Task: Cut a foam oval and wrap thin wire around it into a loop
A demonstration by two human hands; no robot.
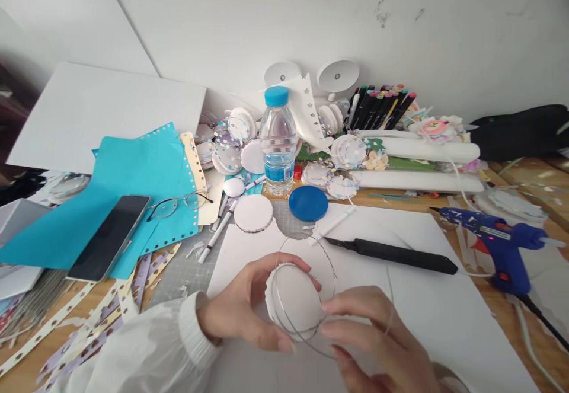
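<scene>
While the left hand [242,309] grips a rough-edged white disc [297,301] by its rim, the right hand [377,336] reaches to the opposite edge with fingers half curled; whether these pinch the thin wire [328,255] or merely rest beside it cannot be told. Positions are given from the water bottle [278,144]. The held disc is on the near side of the bottle, well apart from it, with its plain face in view. The wire arcs across that face and loops out beyond the rim on the side towards the bottle. Just in front of the bottle and to its right lies a blue disc [308,203]; in front and to its left, a second white disc [253,213]. A white sheet [427,304] on the worktop [511,171], nearer than the bottle, bears a black-handled tool [395,255]. Well to the right of the bottle rests a glue gun [500,239]. The step in hand is judged to be the placing of the wire about the disc. The next move would seem to call for a steady left-hand hold, with the right fingertips guiding the loop along the edge.
</scene>
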